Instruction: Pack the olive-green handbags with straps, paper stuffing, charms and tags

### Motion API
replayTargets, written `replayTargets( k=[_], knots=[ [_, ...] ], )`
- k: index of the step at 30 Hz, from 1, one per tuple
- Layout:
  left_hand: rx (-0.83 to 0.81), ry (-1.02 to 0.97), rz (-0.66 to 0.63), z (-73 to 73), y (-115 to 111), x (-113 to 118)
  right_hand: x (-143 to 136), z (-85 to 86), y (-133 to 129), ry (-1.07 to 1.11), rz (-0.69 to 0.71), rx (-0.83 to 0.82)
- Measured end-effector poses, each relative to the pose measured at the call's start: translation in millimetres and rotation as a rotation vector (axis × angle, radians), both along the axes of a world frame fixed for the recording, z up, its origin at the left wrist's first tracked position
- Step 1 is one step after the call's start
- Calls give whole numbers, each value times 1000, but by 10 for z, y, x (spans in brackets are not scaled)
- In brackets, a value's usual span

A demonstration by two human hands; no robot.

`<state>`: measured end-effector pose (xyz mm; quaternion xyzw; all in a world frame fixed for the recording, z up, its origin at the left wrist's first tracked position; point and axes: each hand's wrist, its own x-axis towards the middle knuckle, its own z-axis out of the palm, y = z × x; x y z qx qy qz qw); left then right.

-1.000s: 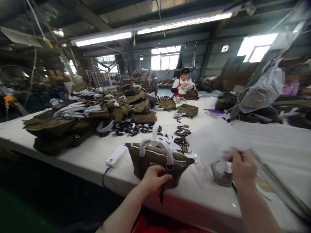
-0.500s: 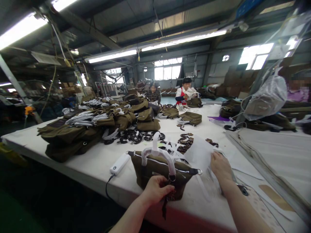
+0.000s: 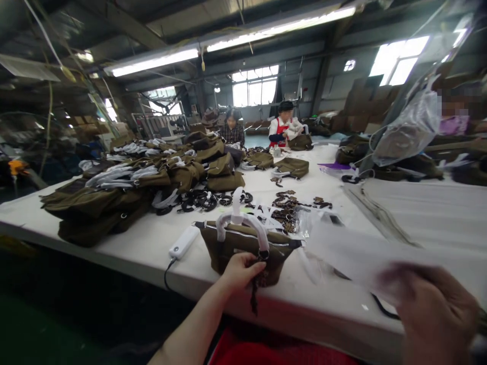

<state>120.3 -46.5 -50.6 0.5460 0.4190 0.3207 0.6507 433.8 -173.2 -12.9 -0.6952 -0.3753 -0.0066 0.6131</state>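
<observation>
Hands: Left Pinching Charm, Right Gripping Sheet

Left hand (image 3: pixel 240 271): closed, with thumb and fingers pinching the dark charm (image 3: pixel 253 299) at the front of the bag (image 3: pixel 224 253). The charm's lower end hangs below the fingers. Right hand (image 3: pixel 437 304): fingers curled at the near right, gripping the translucent white sheet (image 3: pixel 353 253). Motion blur hides the exact fingertip contact.

Bag position: upright at the near edge of the table (image 3: pixel 144 258), front of center. Color: olive, with dark end tabs and a zipper along the top. The handle (image 3: pixel 262 233) is wrapped in white and arches above the zipper. The sheet extends from the right hand toward the bag, over the right part of the table.

Left of the bag: a white device (image 3: pixel 183 243), with a black cable (image 3: pixel 166 276) running over the near edge. Far left: a large bag pile (image 3: pixel 171 177), with white-wrapped handles on top. Beyond the bag: black straps (image 3: pixel 205 202) and, to their right, loose charms (image 3: pixel 285 215). Far right: a purple sheet (image 3: pixel 337 166) lies flat; a clear plastic bag (image 3: pixel 411 129) hangs near it.

Far side: a person in a red apron (image 3: pixel 281 131) handles light material beside an olive bag (image 3: pixel 300 142). A person in a dark checked shirt (image 3: pixel 232 134) is to the left.
</observation>
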Motion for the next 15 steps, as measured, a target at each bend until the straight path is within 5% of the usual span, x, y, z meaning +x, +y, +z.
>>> replayTargets(
  k=[4,6,10,15],
  knots=[
    [-118,-67,14,110,-18,-19,-178,-134,-91,62,539,-343],
    [-180,-82,12,172,-54,-22,-363,-260,19,-27,678,-516],
    [-193,-68,21,267,-160,-37,-818,-591,235,-53,581,-613],
    [-148,-56,-43,305,-291,-106,-1226,-868,301,211,457,-314]
  ],
)
